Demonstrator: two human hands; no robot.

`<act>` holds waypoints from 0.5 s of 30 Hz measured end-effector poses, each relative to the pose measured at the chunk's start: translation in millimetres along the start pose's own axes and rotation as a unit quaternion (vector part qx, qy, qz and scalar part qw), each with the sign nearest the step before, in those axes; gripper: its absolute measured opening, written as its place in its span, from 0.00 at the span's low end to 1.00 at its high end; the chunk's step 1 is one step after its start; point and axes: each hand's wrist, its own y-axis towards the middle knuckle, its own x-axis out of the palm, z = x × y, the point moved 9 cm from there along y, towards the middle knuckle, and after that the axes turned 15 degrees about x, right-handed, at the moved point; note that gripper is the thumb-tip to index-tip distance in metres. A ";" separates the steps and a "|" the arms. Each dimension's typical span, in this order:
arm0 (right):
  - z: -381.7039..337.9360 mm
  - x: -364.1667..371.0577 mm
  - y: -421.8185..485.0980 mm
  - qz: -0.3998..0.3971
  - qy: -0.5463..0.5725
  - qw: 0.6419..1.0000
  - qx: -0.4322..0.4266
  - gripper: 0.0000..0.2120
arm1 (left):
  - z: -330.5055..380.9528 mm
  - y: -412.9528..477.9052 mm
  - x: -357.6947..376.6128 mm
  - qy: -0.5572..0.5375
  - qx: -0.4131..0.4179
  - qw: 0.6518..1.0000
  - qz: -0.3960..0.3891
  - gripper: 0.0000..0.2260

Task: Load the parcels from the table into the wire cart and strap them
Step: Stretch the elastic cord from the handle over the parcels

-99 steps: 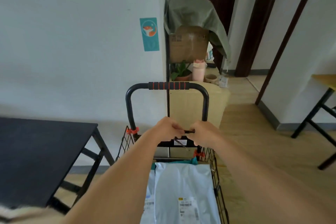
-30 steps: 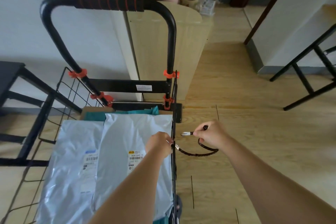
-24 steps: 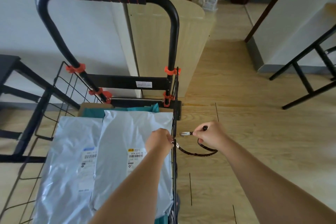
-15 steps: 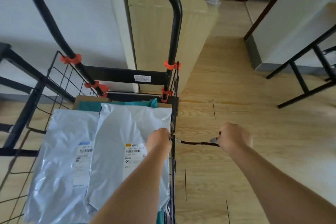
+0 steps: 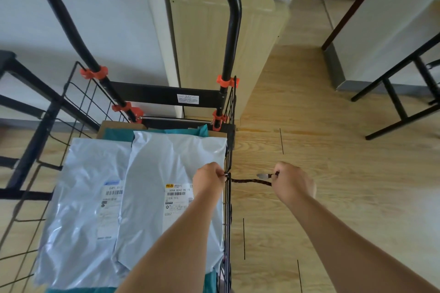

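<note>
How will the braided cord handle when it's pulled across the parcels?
Probably limp rather than stiff: the cord curves slightly between the left hand, at the side of the cart, and the right hand. It looks thin, so it is likely light. Its metal end could snag on the wire mesh.

The wire cart [image 5: 229,209] stands on the wood-plank floor [image 5: 333,173]. In the cart, two grey mailers lie flat on top: the left mailer [image 5: 83,197] and, at its 3 o'clock, the right mailer [image 5: 166,162], which overlaps its edge. A teal parcel [image 5: 166,132] and a cardboard box [image 5: 107,126] show beneath them at 12 o'clock. A black bench [image 5: 33,145] stands on the floor at the cart's 9 o'clock.
</note>
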 end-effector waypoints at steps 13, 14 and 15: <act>-5.6 15.1 -3.0 -0.009 0.032 0.999 0.001 0.09 | -25.4 -19.2 9.7 -0.229 -0.152 0.961 0.041 0.10; -9.9 13.5 -3.5 -0.004 0.030 1.000 -0.008 0.08 | -25.0 -18.7 7.2 -0.222 -0.157 0.961 0.051 0.10; -13.4 11.4 -4.1 0.002 0.024 1.000 -0.016 0.08 | -25.2 -17.3 7.1 -0.223 -0.163 0.960 0.054 0.09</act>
